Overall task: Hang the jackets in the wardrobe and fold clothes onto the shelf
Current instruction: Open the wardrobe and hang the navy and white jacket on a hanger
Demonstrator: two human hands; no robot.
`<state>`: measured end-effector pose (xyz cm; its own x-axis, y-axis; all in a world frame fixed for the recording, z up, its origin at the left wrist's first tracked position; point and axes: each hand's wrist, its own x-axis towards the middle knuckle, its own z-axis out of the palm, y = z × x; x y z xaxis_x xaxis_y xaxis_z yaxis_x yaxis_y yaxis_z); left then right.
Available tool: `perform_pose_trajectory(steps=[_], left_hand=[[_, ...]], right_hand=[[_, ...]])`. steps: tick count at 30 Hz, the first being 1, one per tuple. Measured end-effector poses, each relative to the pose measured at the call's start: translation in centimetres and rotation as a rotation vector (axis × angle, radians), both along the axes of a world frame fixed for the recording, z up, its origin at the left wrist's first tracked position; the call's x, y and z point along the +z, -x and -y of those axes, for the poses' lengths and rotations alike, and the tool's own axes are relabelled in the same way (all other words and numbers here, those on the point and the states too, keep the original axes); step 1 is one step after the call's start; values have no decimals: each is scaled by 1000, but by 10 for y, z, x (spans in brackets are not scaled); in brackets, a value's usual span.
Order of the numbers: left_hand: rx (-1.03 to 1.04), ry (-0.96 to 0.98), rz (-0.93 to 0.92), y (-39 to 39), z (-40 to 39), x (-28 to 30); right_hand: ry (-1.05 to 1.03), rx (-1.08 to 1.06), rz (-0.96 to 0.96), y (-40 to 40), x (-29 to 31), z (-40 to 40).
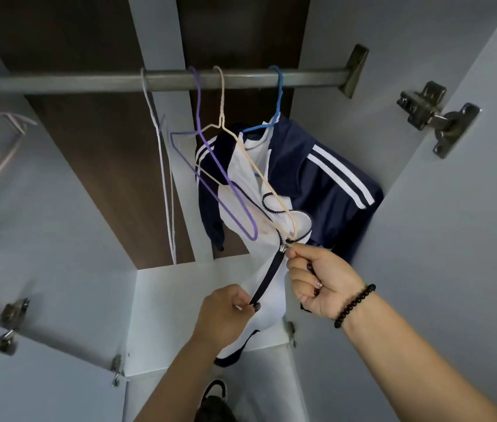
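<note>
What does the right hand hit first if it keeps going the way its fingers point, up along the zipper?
Likely the bottom bend of the beige wire hanger, just above where the right hand pinches the zipper pull of the navy and white jacket. Depth is unclear.

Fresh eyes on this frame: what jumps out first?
The navy and white jacket hanging on the blue hanger at centre right, mid zip-up: the right hand pinches the zipper pull while the left hand holds the hem taut below. Next, the empty purple hanger and cream hanger on the rail, dangling in front of it.
</note>
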<state>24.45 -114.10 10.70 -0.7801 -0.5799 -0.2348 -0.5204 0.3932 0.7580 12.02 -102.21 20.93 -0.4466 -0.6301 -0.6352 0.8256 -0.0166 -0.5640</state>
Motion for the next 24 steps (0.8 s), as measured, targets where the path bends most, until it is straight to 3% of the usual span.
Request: perform_pose_trajectory(steps=[3,7,10,14,17,24], left_hand=[[-40,-11,-72,24,14,37],[179,80,-525,53,24,103],[81,167,-644,76,20,135],[-104,346,-492,96,22,142],[-41,402,-363,91,30,132],[-105,224,2,66,39,89]], right_hand=[[-8,11,-45,12,6,-3],[-82,49,-85,17,4,-10],[-146,103,-126,15,-3,-12],[-188,133,-137,16,-3,-10],[-189,140,-145,19,-3,-6],[-286,282,-259,25,-1,20]])
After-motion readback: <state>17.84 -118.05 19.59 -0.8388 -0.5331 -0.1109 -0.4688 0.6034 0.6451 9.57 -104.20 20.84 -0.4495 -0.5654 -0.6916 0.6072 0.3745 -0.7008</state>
